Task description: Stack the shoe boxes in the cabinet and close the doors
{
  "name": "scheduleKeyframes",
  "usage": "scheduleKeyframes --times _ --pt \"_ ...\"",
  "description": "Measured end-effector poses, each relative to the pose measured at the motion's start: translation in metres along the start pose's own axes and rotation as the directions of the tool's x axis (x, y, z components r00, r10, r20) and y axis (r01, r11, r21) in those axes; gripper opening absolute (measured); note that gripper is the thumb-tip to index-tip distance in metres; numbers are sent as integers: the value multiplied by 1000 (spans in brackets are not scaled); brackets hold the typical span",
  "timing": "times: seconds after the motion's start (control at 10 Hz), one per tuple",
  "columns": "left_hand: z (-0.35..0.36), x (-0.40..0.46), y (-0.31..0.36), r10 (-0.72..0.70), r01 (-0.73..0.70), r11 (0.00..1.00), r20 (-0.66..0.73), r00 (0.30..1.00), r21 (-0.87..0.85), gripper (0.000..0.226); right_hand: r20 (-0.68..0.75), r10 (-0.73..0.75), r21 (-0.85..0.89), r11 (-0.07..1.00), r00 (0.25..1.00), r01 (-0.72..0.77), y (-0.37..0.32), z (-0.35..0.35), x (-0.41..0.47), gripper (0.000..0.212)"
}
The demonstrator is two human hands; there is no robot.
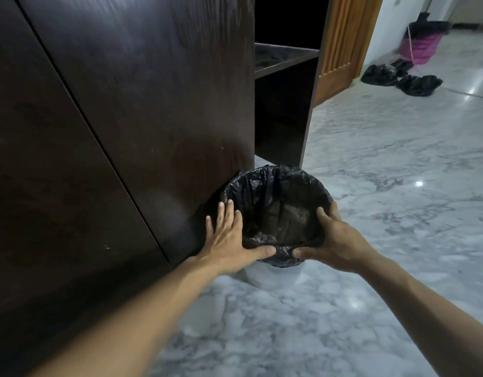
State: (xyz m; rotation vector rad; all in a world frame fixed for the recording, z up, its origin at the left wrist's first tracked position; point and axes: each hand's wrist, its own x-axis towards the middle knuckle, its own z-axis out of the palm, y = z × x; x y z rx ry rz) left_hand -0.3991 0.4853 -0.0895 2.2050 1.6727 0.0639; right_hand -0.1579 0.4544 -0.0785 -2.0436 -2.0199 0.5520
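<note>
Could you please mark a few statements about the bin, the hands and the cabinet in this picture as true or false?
1. Both hands hold the bin by its rim. True: left hand, right hand.
2. The bin has a white liner. False: it is black.
3. The cabinet door stands open, showing a shelf. True.
4. Shoe boxes fill that shelf. False: none are visible.
5. The floor is carpeted. False: glossy marble.

Head-height view, forward and down, close over the marble floor (371, 213) beside the cabinet (126, 104).
</note>
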Motion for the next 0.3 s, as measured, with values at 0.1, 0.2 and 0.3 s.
scheduleKeyframes --times 0.1,0.2,0.3 --pt "0 -18 -8 -19 19 999 -18 1000 50 101 -30 -25 57 998 999 26 1 12 1 129" --pt "-7 -32 -10 -69 71 996 -48 996 57 86 -90 -14 103 994 996 23 -2 13 -1 122" --pt "-10 -57 -13 -97 98 995 -38 995 23 89 -267 -41 9 999 963 45 -8 27 -18 106"
